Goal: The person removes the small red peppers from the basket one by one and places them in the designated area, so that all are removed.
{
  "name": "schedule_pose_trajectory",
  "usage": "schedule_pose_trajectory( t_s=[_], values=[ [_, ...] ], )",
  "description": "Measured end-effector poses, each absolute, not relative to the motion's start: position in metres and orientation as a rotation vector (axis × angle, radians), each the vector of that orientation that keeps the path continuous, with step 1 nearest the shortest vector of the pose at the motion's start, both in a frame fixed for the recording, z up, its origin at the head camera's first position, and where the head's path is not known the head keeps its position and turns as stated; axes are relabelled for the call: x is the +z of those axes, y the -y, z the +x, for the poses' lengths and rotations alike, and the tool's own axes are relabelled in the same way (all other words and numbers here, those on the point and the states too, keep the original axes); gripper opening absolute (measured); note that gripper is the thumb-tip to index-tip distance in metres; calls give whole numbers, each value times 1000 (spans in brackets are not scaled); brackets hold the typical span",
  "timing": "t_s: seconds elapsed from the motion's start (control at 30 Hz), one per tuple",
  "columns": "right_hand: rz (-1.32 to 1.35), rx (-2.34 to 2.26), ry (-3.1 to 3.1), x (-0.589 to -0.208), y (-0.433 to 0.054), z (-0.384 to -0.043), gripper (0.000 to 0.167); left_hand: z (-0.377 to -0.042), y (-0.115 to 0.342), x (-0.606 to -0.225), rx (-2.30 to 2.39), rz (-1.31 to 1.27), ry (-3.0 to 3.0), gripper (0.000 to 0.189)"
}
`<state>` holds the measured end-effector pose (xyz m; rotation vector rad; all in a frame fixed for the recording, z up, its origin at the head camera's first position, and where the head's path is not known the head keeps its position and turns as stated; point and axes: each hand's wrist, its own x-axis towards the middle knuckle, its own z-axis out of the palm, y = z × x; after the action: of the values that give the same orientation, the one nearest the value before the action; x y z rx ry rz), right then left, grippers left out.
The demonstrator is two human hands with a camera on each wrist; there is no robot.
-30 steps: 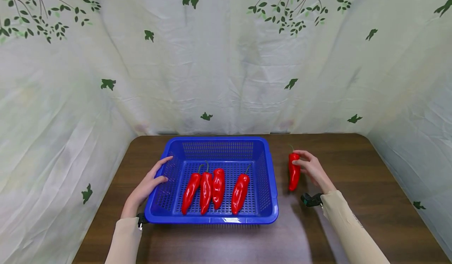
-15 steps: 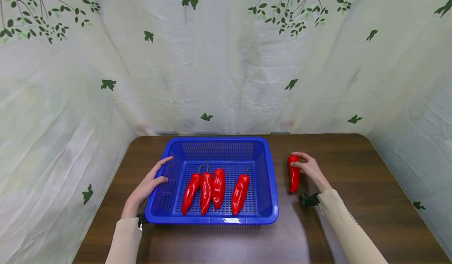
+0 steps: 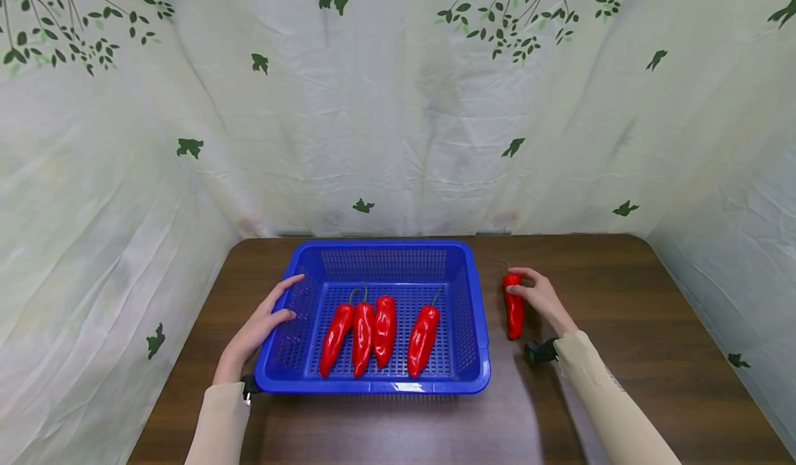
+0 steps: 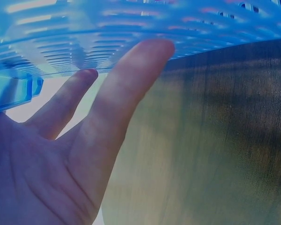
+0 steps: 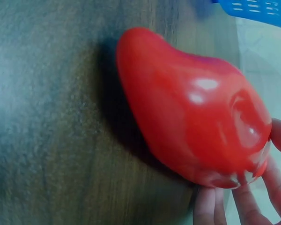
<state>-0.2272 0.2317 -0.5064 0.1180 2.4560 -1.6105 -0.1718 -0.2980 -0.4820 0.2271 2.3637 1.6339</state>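
My right hand pinches a long glossy red pepper near its stem end. The pepper points its tip towards me, over the table right of the basket; the right wrist view shows the same pepper large, thumb and fingers at its broad end. At the left side of a blue plastic basket, my left hand rests with thumb and fingers spread over the rim. Those fingers look nearly straight against the perforated wall in the left wrist view. Several red peppers lie in the basket, one apart from the others.
A brown wooden table carries the basket. Pale curtains printed with leaves and branches hang behind it and at both sides. Dark camera straps sit at both wrists.
My right hand has shifted slightly left towards the basket with the pepper, which leans a little more. The left hand and the basket stay in place.
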Motion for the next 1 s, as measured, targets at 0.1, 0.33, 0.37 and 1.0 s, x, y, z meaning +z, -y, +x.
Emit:
schedule_pose_trajectory(
  t_s=[0.1,0.33,0.37,1.0],
  values=[
    [110,-1617,-2453,-506,-230,-227,47,-172,298,-482,1638,232,-2363,62],
    [87,-1617,-2447,-507,-230,-224,49,-171,298,-480,1647,240,-2362,62],
    [87,-1615,-2448,-507,-230,-224,49,-171,298,-480,1648,242,-2362,62],
    [65,-1694,-2420,-507,-235,-221,48,-169,296,-479,1663,237,-2358,63]
  ],
)
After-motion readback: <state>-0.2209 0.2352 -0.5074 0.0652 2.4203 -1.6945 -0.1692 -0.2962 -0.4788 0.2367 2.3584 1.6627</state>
